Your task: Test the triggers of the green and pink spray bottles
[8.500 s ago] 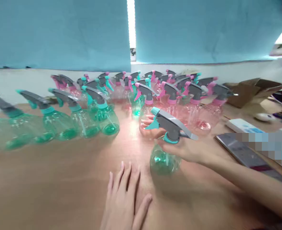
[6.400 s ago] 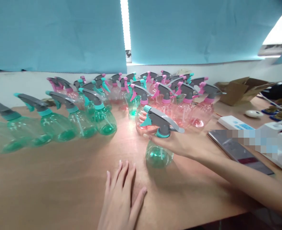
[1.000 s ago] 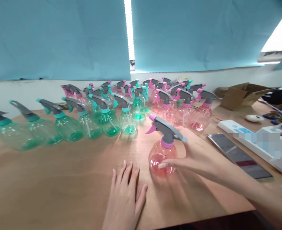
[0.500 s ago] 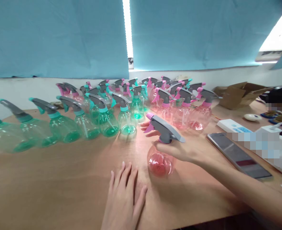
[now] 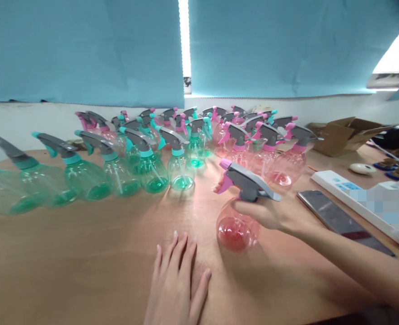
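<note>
My right hand (image 5: pixel 270 213) is wrapped around the neck of a clear pink spray bottle (image 5: pixel 238 232) with a grey and pink trigger head. The bottle is upright at the table's right middle, its nozzle pointing left. A fingertip shows beside the pink trigger; the other fingers are mostly hidden behind the bottle. Palm down on the wooden table, my left hand (image 5: pixel 177 284) lies with its fingers stretched out, holding nothing. Beyond both hands stand several green spray bottles (image 5: pixel 154 174) in a row, and several pink spray bottles (image 5: pixel 284 167) to the right.
More green and pink bottles crowd behind the front rows. To the right lie a phone (image 5: pixel 343 221), a white power strip (image 5: pixel 351 198) and a white computer mouse (image 5: pixel 362 169). An open cardboard box (image 5: pixel 338 137) sits at the back right, below blue blinds (image 5: pixel 287 49).
My right hand and the pink bottle have shifted slightly right in the view, and its fingers have curled in nearer the trigger. My left hand has stayed nearly still.
</note>
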Motion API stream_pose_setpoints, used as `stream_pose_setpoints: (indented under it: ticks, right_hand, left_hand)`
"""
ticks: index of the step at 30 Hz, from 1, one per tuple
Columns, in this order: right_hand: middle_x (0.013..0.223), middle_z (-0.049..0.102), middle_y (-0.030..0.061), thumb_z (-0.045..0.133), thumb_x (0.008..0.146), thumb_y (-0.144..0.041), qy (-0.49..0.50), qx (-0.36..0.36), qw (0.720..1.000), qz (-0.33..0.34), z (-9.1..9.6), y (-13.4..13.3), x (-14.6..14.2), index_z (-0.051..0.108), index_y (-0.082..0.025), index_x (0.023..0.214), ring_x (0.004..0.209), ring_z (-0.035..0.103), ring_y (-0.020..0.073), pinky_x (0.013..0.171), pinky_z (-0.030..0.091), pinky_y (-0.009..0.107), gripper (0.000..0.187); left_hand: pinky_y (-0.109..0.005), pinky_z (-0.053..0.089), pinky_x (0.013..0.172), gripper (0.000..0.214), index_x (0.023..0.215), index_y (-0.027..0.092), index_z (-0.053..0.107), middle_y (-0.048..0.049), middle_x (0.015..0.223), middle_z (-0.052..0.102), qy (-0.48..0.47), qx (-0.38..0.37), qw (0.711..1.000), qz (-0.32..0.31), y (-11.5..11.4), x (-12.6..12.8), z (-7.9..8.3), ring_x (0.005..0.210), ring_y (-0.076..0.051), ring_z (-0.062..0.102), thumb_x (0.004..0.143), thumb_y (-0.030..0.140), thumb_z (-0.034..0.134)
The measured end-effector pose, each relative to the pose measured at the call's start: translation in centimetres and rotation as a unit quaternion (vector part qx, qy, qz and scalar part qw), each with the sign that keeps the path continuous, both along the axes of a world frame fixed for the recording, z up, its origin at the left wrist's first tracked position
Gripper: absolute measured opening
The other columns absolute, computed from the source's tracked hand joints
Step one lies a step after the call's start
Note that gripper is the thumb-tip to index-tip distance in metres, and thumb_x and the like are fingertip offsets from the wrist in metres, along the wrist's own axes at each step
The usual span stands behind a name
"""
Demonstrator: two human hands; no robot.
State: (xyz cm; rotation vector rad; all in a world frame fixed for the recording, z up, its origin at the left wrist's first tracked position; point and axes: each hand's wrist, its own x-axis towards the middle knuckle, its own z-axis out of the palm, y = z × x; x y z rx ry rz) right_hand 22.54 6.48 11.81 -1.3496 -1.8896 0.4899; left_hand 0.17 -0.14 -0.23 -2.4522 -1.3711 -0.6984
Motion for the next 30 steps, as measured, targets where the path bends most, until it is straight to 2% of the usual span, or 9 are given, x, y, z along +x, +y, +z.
stream_pose_setpoints:
  ticks: [3, 7, 11, 14, 17, 20, 23, 26, 30]
  right_hand:
    - [0.043, 0.040, -0.0057, 0.058, 0.067, -0.022, -0.049, -0.031, 0.997, -0.055, -0.2, -0.2, 0.6, 0.041, -0.022, 0.051, 0.038, 0.036, 0.0087, 0.034, 0.026, 0.022, 0.023]
    - [0.045, 0.039, -0.0063, 0.059, 0.069, -0.023, -0.079, -0.033, 0.995, -0.043, -0.4, 0.0, 1.1, 0.060, -0.027, 0.071, 0.039, 0.036, 0.0109, 0.033, 0.024, 0.024, 0.005]
    - [0.049, 0.045, -0.0061, 0.052, 0.067, -0.013, -0.021, -0.019, 0.999, 0.042, 0.4, 0.4, 0.2, 0.064, -0.031, 0.092, 0.044, 0.047, 0.0133, 0.041, 0.040, 0.025, 0.033]
    - [0.078, 0.067, -0.0015, 0.048, 0.066, -0.009, 0.041, -0.019, 0.993, 0.110, 1.2, 0.7, -0.6, 0.064, -0.031, 0.100, 0.070, 0.066, 0.0184, 0.059, 0.054, 0.029, 0.043]
    - [0.100, 0.070, 0.0002, 0.047, 0.067, -0.004, 0.086, -0.032, 0.985, 0.143, 1.5, 0.9, -1.0, 0.061, -0.032, 0.112, 0.087, 0.069, 0.0198, 0.071, 0.058, 0.031, 0.055]
    - [0.101, 0.070, -0.0003, 0.048, 0.069, -0.002, 0.093, -0.028, 0.982, 0.160, 0.6, 1.4, -1.1, 0.058, -0.033, 0.121, 0.084, 0.069, 0.0178, 0.076, 0.058, 0.032, 0.061]
    - [0.110, 0.068, 0.0014, 0.055, 0.076, -0.010, 0.136, -0.006, 0.976, 0.172, -1.4, 2.5, -1.2, 0.056, -0.032, 0.124, 0.067, 0.067, 0.0130, 0.071, 0.058, 0.032, 0.052]
    - [0.125, 0.062, 0.0042, 0.059, 0.077, -0.012, 0.183, 0.003, 0.965, 0.189, -2.9, 3.2, -1.4, 0.059, -0.029, 0.119, 0.071, 0.068, 0.0121, 0.073, 0.058, 0.031, 0.046]
    - [0.128, 0.061, 0.0058, 0.058, 0.077, -0.012, 0.190, -0.004, 0.961, 0.199, -2.7, 3.1, -1.6, 0.057, -0.028, 0.122, 0.070, 0.069, 0.0114, 0.074, 0.058, 0.032, 0.048]
  left_hand:
    - [-0.051, 0.037, 0.104, 0.039, 0.129, 0.014, 0.049, -0.0130, 0.129, 0.060, 0.005, 0.003, 1.000, 0.001, 0.0, -0.1, 0.1, 0.123, -0.031, 0.053, 0.094, 0.032, 0.046]
    - [-0.050, 0.037, 0.102, 0.040, 0.129, 0.013, 0.049, -0.0135, 0.129, 0.060, 0.023, 0.018, 1.000, -0.007, 0.2, -0.2, 0.3, 0.122, -0.032, 0.053, 0.094, 0.032, 0.046]
    - [-0.049, 0.038, 0.101, 0.040, 0.127, 0.011, 0.050, -0.0144, 0.128, 0.061, 0.038, 0.039, 0.998, -0.012, 0.4, -0.2, 0.1, 0.122, -0.032, 0.053, 0.094, 0.033, 0.046]
    - [-0.049, 0.039, 0.098, 0.039, 0.126, 0.010, 0.051, -0.0148, 0.125, 0.063, 0.049, 0.046, 0.998, -0.013, 0.6, -0.3, 0.1, 0.119, -0.032, 0.055, 0.094, 0.033, 0.045]
    - [-0.049, 0.041, 0.096, 0.040, 0.125, 0.010, 0.051, -0.0150, 0.124, 0.063, 0.051, 0.054, 0.997, -0.013, 0.6, -0.4, 0.1, 0.117, -0.032, 0.056, 0.093, 0.034, 0.045]
    - [-0.050, 0.042, 0.095, 0.040, 0.125, 0.009, 0.051, -0.0157, 0.124, 0.063, 0.049, 0.054, 0.997, -0.014, 0.6, -0.3, 0.1, 0.117, -0.033, 0.057, 0.093, 0.033, 0.046]
    - [-0.050, 0.042, 0.096, 0.041, 0.125, 0.010, 0.052, -0.0154, 0.124, 0.063, 0.042, 0.048, 0.998, -0.015, 0.6, -0.3, 0.0, 0.116, -0.033, 0.057, 0.092, 0.033, 0.048]
    - [-0.049, 0.042, 0.099, 0.041, 0.125, 0.011, 0.052, -0.0146, 0.125, 0.063, 0.035, 0.047, 0.998, -0.015, 0.7, -0.3, 0.0, 0.117, -0.032, 0.057, 0.091, 0.034, 0.049]
    - [-0.049, 0.042, 0.099, 0.043, 0.127, 0.012, 0.052, -0.0146, 0.127, 0.062, 0.039, 0.044, 0.998, -0.017, 0.7, -0.4, 0.0, 0.118, -0.032, 0.057, 0.090, 0.035, 0.050]
